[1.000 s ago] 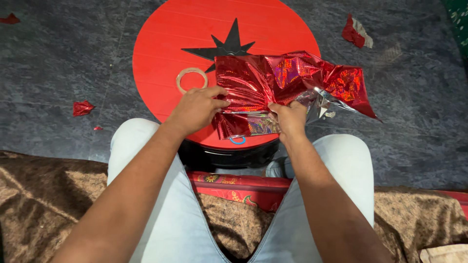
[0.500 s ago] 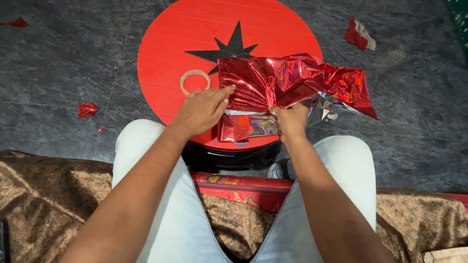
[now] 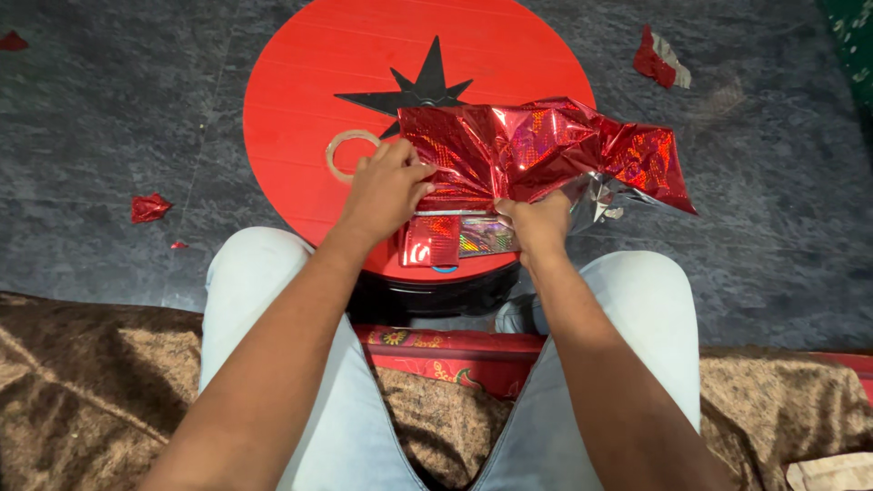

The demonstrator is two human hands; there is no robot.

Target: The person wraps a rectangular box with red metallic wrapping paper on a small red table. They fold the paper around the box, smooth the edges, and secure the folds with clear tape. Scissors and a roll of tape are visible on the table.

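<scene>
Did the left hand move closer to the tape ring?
Yes. The left hand slid up the red table; its knuckles now overlap the tape ring, which showed whole before.

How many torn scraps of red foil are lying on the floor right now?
4: one scrap at the far left top edge, one crumpled scrap left of the round red table, a tiny bit just below it, one red-and-silver scrap at upper right. Others may be hidden.

Round red table (image 3: 300, 118) with tape ring (image 3: 344, 145), crumpled red foil wrapping (image 3: 536, 150); foil scraps (image 3: 148, 207) on grey floor (image 3: 109, 109)
</scene>
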